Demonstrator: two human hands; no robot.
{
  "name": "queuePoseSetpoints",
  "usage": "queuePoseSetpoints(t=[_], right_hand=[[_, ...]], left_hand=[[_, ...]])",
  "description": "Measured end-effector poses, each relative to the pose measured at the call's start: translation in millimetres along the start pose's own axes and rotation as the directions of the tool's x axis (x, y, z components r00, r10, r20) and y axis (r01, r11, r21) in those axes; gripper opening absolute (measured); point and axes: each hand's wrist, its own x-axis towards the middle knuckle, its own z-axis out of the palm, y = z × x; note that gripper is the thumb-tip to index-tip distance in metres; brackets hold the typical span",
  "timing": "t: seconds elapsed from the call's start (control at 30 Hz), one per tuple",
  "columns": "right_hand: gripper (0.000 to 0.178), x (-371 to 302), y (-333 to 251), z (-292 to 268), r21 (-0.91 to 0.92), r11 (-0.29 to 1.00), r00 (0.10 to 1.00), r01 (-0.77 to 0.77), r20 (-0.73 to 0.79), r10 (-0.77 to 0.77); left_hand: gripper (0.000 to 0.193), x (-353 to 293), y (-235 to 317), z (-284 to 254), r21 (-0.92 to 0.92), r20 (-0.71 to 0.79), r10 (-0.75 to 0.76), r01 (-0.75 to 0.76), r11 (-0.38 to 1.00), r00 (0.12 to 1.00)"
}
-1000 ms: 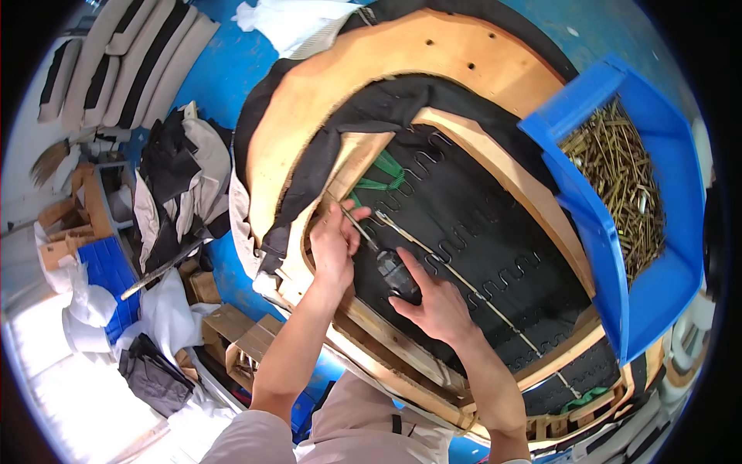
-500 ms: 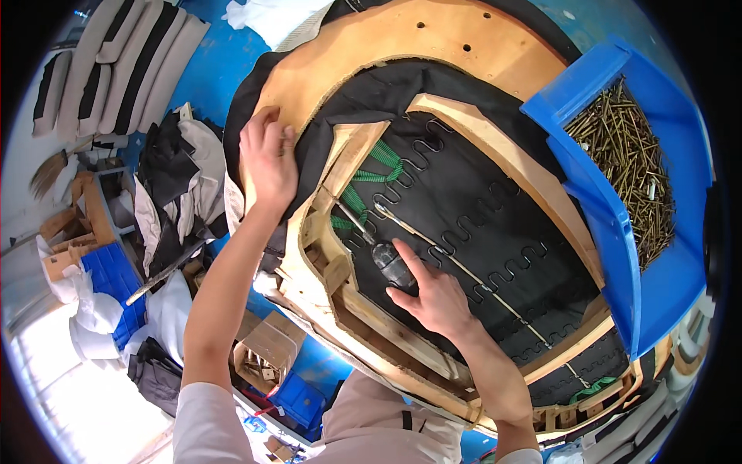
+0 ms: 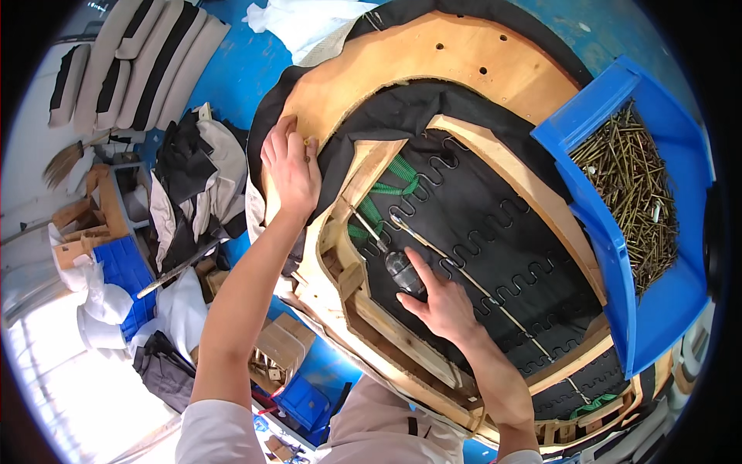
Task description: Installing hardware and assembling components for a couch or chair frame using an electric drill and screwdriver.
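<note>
A curved wooden furniture frame (image 3: 479,127) lies before me, with black fabric (image 3: 471,309), zigzag springs (image 3: 491,224) and green webbing (image 3: 402,170) inside it. My right hand (image 3: 444,305) wraps round a power drill (image 3: 403,272); its dark chuck and long bit show, the rest is hidden. The bit reaches the inner edge of a wooden rail at the frame's left. On the far-left plywood panel (image 3: 371,73) rests my left hand (image 3: 292,170), its fingers curled in. A tiny yellowish bit shows by its fingertips, too small to name.
A blue bin (image 3: 618,255) full of long brass-coloured screws (image 3: 626,193) stands on the frame's right side. To the left are dark and light fabric pieces (image 3: 193,170), a cardboard box (image 3: 282,344) and a small blue bin (image 3: 303,402). Striped padded pieces (image 3: 158,66) lie far left.
The whole view has shifted, so everything sits slightly lower and to the right. The left fingers look more tightly curled; the drill's place against the frame looks much the same.
</note>
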Motion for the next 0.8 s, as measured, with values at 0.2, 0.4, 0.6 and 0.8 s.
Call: queuePoseSetpoints(t=[0.2,0.4,0.6,0.8], right_hand=[[0.084,5.2,-3.6,-10.6,-0.016,1.0,1.0,-0.004,0.028,0.004],[0.083,4.1,-8.0,-12.0,-0.028,0.999,0.999,0.03,-0.018,-0.03],[0.083,5.1,-12.0,-12.9,-0.062,0.998,1.0,-0.008,0.009,0.009],[0.083,1.7,-12.1,-9.6,-0.029,0.998,0.997,-0.056,0.049,0.057]], left_hand=[[0.016,4.2,-1.7,-4.9,0.011,-0.016,0.013,-0.013,1.0,1.0],[0.015,5.0,-3.2,-3.6,-0.022,-0.013,0.011,-0.011,1.0,1.0],[0.015,8.7,-3.8,-2.6,-0.013,-0.031,0.009,-0.009,1.0,0.999],[0.013,2.5,-1.4,-2.5,-0.018,-0.018,0.018,-0.019,1.0,1.0]])
